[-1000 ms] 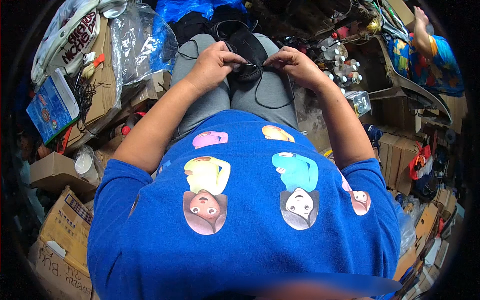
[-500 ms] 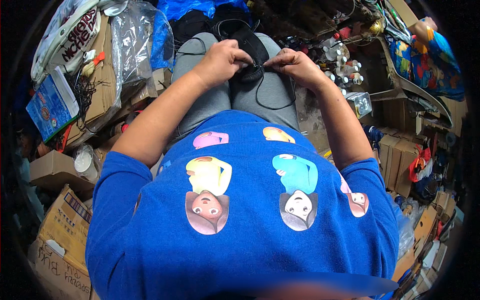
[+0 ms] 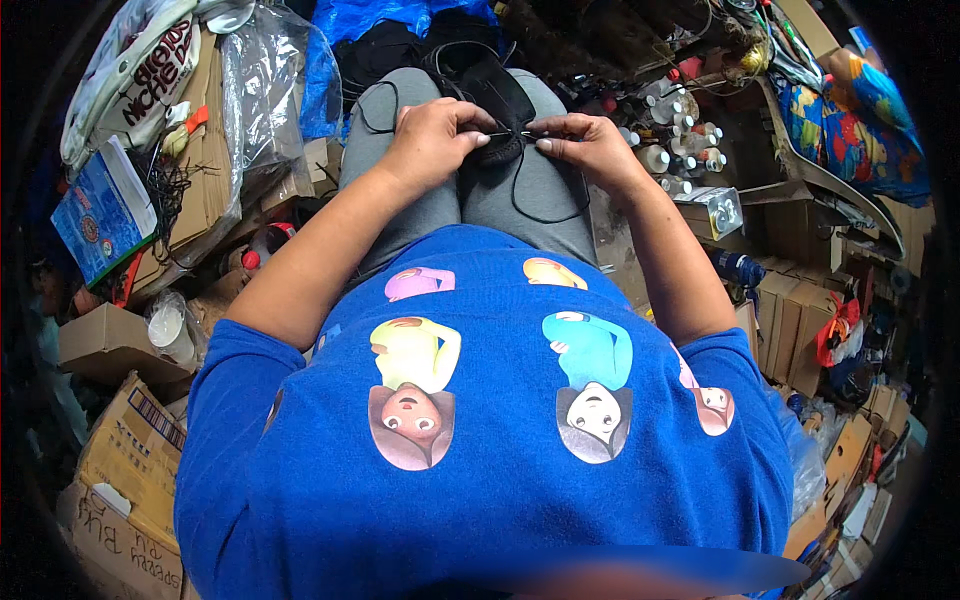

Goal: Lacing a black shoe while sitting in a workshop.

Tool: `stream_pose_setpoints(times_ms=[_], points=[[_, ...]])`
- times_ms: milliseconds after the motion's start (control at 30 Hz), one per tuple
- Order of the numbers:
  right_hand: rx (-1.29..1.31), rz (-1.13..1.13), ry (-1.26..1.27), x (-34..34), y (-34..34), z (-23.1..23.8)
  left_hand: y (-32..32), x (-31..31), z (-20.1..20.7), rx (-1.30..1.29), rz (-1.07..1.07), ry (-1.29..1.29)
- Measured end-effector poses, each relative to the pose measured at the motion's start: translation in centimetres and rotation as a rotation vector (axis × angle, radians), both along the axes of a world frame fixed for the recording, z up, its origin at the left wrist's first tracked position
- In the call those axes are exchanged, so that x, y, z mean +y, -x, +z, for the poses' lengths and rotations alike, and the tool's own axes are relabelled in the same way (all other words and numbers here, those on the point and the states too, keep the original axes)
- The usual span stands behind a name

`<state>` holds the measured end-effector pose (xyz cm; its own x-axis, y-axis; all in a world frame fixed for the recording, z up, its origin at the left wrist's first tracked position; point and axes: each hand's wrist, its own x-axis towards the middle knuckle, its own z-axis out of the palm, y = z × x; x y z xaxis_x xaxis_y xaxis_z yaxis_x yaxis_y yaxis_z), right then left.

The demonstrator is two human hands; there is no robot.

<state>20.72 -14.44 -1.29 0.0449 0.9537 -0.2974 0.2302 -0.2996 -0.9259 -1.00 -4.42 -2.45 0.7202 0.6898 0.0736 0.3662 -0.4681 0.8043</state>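
Observation:
On my lap, between the knees, lies a black fabric piece shaped like a shoe, its rounded ribbed end toward me. My left hand is closed in a pinch at its left side, thumb and forefinger on a thin cord. From the right, my right hand pinches the same thin line close to the piece. A pale glint shows along it between the fingertips; whether that is a needle cannot be made out. A black cord hangs in a loop from the piece over my right thigh.
Cardboard and a clear plastic sheet lie at the left, beside a blue booklet. Several small bottles stand at the right, near a clear container. Cardboard boxes are stacked at the lower left. Someone's colourful clothing shows at upper right.
My hands have drawn slightly apart and toward me, with a short taut line now visible between the fingertips. The black piece stays on my lap.

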Motion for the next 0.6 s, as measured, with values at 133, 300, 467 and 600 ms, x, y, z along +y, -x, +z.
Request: stream_pose_setpoints(times_ms=[133,300,467,600], points=[[0.039,0.009,0.022,0.5,0.4,0.3,-1.1,-0.6,0.0,0.069,0.052,0.190],[-0.075,0.063,0.003,1.5,0.6,0.7,-2.1,-0.2,-1.2,-0.017,-0.001,0.178],[-0.358,0.202,-0.034,2.1,1.0,1.4,-2.1,-0.1,2.1,0.209,-0.209,-0.209],[0.015,0.206,0.038,1.9,0.3,0.6,-0.9,0.9,2.0,0.155,-0.273,-0.281]])
